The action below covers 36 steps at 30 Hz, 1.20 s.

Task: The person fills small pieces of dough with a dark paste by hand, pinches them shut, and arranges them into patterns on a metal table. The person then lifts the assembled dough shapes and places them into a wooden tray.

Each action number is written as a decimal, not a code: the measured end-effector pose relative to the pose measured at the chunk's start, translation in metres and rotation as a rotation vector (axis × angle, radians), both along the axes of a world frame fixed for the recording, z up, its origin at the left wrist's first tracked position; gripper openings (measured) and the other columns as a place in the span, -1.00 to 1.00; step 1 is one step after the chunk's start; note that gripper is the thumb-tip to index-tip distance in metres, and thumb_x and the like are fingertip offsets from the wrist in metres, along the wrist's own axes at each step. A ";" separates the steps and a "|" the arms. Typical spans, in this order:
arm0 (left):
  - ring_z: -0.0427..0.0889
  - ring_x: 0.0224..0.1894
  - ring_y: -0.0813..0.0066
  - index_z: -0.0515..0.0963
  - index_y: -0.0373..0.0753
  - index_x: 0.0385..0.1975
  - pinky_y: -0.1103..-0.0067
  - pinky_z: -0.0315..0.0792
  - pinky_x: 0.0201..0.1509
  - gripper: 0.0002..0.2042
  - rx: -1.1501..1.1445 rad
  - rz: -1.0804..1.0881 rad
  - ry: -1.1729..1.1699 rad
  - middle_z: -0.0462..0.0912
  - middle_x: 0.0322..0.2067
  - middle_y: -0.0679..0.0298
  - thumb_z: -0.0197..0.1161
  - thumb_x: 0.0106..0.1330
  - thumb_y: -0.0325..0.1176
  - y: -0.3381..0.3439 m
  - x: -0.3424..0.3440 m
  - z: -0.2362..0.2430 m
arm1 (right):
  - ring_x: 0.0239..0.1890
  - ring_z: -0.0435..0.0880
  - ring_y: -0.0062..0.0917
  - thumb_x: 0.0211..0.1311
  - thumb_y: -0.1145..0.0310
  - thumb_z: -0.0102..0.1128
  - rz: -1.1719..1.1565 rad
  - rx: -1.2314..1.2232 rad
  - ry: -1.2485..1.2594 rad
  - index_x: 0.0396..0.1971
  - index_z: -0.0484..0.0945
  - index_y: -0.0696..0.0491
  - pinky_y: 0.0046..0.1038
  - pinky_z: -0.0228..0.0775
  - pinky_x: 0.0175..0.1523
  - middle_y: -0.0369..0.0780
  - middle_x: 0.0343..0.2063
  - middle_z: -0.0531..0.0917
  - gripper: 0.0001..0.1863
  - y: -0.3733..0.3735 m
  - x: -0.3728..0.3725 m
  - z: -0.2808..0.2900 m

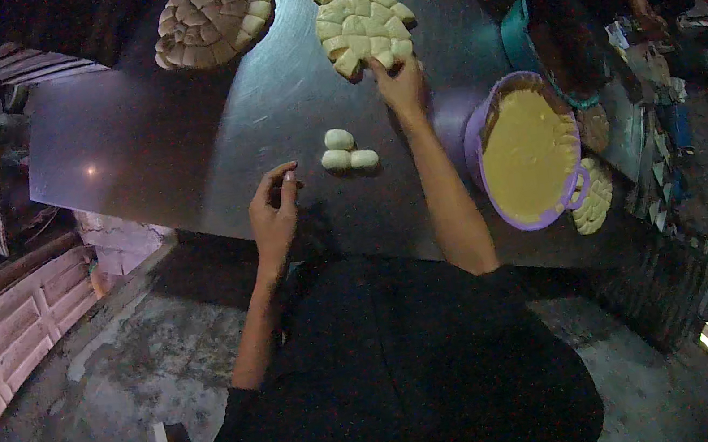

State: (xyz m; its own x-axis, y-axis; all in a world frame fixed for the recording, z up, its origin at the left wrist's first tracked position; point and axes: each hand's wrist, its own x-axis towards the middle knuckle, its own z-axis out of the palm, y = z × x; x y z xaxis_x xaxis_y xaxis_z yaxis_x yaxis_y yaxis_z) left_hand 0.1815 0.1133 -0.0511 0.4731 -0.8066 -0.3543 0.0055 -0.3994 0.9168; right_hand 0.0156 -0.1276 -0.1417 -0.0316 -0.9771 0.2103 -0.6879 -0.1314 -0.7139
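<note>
Right hand meeting pale dough cluster

It's touching the cluster's near edge, just ahead — gripping or not, I can't tell. The left hand is hanging loosely open, three dough balls sitting to its right.

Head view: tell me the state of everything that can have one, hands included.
Left hand: looks empty, fingers bent, beside the dough balls.
Right hand: touching near edge of pale dough cluster.
Pale dough cluster: pieces packed together.
Dough balls: three, grouped close.
Brown-topped dough cluster: pieces packed together.
Purple tub: uncovered, holding yellow mixture.
Teal tub: uncovered, inside too dark to tell.
</note>
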 end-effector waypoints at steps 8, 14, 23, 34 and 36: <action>0.54 -0.08 0.59 0.50 -0.25 0.06 0.62 0.42 -0.06 -0.73 -0.150 0.153 0.133 0.58 -0.08 0.27 0.08 0.44 -0.33 0.034 -0.084 0.035 | -0.27 0.63 -0.46 0.05 0.38 0.39 0.561 0.348 -0.440 -0.28 0.45 0.13 -0.39 0.47 -0.12 -0.18 -0.35 0.62 -0.69 0.140 -0.026 0.118; 0.51 0.00 0.50 0.46 -0.32 0.07 0.59 0.37 0.12 -0.71 -0.506 0.123 0.184 0.53 -0.03 0.21 0.14 0.38 -0.46 0.049 -0.178 0.096 | -0.03 0.60 -0.53 0.07 0.63 0.34 0.649 0.527 -0.808 -0.02 0.45 0.18 -0.45 0.44 0.15 -0.21 -0.11 0.60 -0.56 0.224 -0.146 0.195; 0.52 -0.17 0.51 0.53 -0.33 -0.08 0.56 0.40 -0.05 -0.78 -0.727 -0.294 0.088 0.48 -0.19 0.24 0.19 0.34 -0.40 0.052 -0.262 0.142 | -0.12 0.63 -0.56 0.09 0.40 0.43 0.390 0.193 -0.867 -0.11 0.60 0.19 -0.49 0.47 0.04 -0.24 -0.19 0.68 -0.64 0.253 -0.248 0.219; 0.59 -0.45 0.42 0.45 -0.19 -0.02 0.47 0.53 -0.21 -0.40 -1.631 -0.427 -0.086 0.63 -0.39 0.24 0.21 0.15 0.20 -0.024 -0.261 0.097 | 0.02 0.53 -0.58 0.10 0.12 0.43 0.606 0.405 -1.160 0.15 0.38 0.14 -0.50 0.34 0.14 -0.26 -0.01 0.56 -0.31 0.232 -0.221 0.270; 0.58 -0.36 0.42 0.37 -0.22 0.01 0.48 0.51 -0.19 -0.36 -1.512 -0.347 0.175 0.60 -0.38 0.22 0.31 0.11 0.15 -0.044 -0.266 0.108 | 0.01 0.54 -0.56 0.12 0.14 0.40 0.616 0.387 -1.115 0.20 0.30 0.12 -0.51 0.34 0.13 -0.24 -0.01 0.55 -0.28 0.210 -0.208 0.276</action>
State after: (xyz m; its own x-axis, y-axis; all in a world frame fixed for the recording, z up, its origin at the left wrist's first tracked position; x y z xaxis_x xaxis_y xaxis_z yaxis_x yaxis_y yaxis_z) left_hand -0.0843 0.0691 0.0569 0.2360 -0.5079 0.8284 0.2577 0.8547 0.4506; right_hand -0.1920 0.0825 0.1345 0.4619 -0.8843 0.0678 0.3832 0.1300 -0.9145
